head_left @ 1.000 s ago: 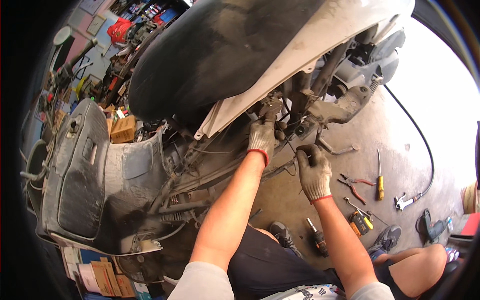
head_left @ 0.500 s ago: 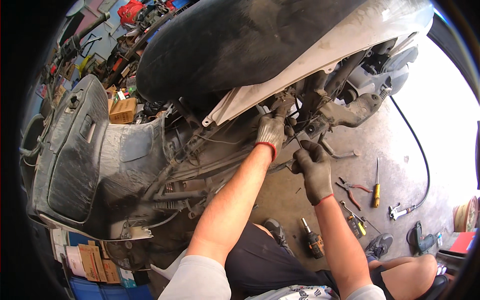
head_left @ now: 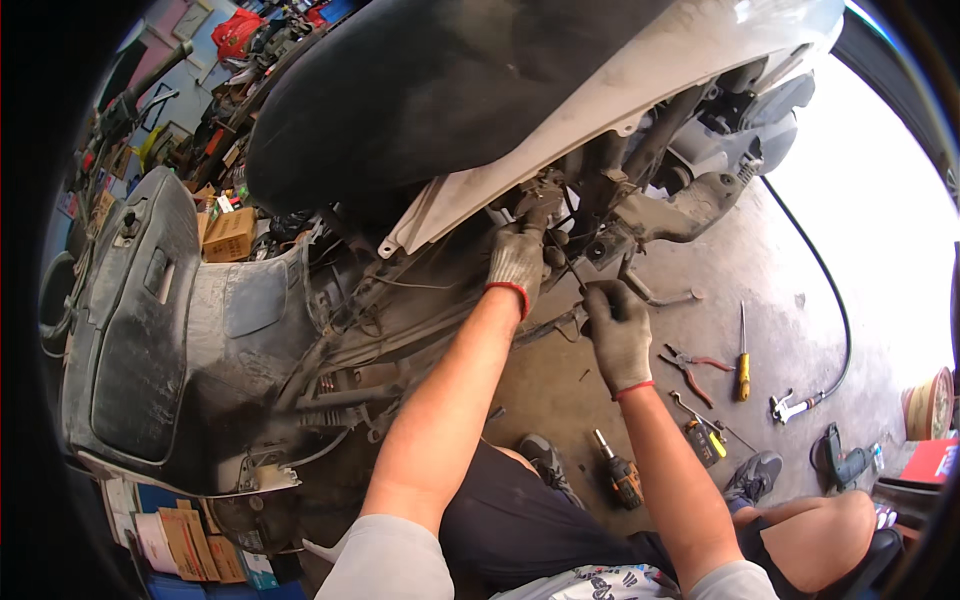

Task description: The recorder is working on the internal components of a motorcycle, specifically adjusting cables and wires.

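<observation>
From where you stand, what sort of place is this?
Probably a repair shop: there's a partly stripped scooter, with pliers and a screwdriver lying on the floor nearby.

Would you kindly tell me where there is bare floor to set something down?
The floor between the yellow-handled screwdriver and black hose looks bare. It is crowded around the right forearm, with red-handled pliers and a cordless driver nearby.
</observation>
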Tool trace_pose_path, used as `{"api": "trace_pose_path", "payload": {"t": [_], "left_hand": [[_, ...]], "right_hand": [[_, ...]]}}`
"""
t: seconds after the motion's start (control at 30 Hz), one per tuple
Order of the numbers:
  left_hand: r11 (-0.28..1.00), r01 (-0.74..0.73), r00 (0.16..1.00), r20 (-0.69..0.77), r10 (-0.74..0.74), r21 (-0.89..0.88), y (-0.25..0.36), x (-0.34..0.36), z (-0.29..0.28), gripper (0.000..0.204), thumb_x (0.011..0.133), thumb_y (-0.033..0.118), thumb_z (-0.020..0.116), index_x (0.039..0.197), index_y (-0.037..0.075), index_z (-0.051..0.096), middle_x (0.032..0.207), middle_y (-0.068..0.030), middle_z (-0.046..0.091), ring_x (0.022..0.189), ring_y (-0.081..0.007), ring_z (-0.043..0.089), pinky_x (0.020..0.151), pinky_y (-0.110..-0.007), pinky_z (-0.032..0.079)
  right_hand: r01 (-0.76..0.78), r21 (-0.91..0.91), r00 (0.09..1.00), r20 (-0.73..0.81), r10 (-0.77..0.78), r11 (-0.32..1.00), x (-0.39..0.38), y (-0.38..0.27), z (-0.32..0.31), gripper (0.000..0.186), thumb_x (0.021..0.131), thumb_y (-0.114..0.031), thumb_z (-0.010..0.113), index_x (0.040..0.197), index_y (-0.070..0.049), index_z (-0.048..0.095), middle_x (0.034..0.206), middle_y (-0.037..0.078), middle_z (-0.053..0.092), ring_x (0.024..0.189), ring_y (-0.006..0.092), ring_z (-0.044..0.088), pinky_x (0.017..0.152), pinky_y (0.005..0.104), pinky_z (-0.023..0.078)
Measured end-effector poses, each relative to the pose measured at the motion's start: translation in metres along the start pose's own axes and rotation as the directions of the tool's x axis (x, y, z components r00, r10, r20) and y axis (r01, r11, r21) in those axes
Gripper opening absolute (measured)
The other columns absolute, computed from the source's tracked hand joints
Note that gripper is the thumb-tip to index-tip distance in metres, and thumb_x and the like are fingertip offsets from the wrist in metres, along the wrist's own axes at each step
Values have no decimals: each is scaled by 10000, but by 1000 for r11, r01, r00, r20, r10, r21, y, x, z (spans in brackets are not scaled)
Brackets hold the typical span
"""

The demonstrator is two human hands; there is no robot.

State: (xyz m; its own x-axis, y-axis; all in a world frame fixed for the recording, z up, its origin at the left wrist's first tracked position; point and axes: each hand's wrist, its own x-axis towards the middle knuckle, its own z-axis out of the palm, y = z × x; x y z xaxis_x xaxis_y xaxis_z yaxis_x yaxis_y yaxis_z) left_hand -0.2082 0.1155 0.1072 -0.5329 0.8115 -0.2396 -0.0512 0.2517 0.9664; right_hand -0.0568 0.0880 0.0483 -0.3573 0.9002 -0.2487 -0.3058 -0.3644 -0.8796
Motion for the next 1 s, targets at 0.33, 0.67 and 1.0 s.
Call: {"api": "trace_pose_path", "payload": {"t": [0.33, 0.67, 1.0], "left_hand": [[997, 69, 998, -11, -68, 40, 4, 1, 5, 450, 926, 537, 597, 934, 90, 652, 785, 25, 625, 578, -58, 516, 457, -231, 413], [997, 3, 999, -32, -1, 80, 2, 0, 8, 488, 971, 540, 514, 838, 83, 624, 724, 10, 623, 540, -56, 520, 445, -220, 380], [999, -3, 1000, -15, 4, 36, 2, 3, 6, 438, 962, 511, 553, 869, 89, 626, 731, 11, 635, 524, -61, 519, 404, -221, 355]], "right_hand": [[-373, 609, 921, 337, 197, 700, 8, 2, 6, 345, 966, -213, 552, 1203, 38, 556, 862, 135, 679, 670, 156, 629, 601, 284, 511], [-26, 7, 1000, -11, 26, 1000, 6, -4, 2, 274, 1016, -243, 465, 1107, -16, 588, 897, 112, 678, 650, 154, 618, 576, 292, 485], [442, -787, 782, 101, -615, 431, 1, 0, -6, 294, 978, -240, 528, 1057, 18, 645, 887, 142, 695, 718, 221, 673, 641, 336, 531]]}}
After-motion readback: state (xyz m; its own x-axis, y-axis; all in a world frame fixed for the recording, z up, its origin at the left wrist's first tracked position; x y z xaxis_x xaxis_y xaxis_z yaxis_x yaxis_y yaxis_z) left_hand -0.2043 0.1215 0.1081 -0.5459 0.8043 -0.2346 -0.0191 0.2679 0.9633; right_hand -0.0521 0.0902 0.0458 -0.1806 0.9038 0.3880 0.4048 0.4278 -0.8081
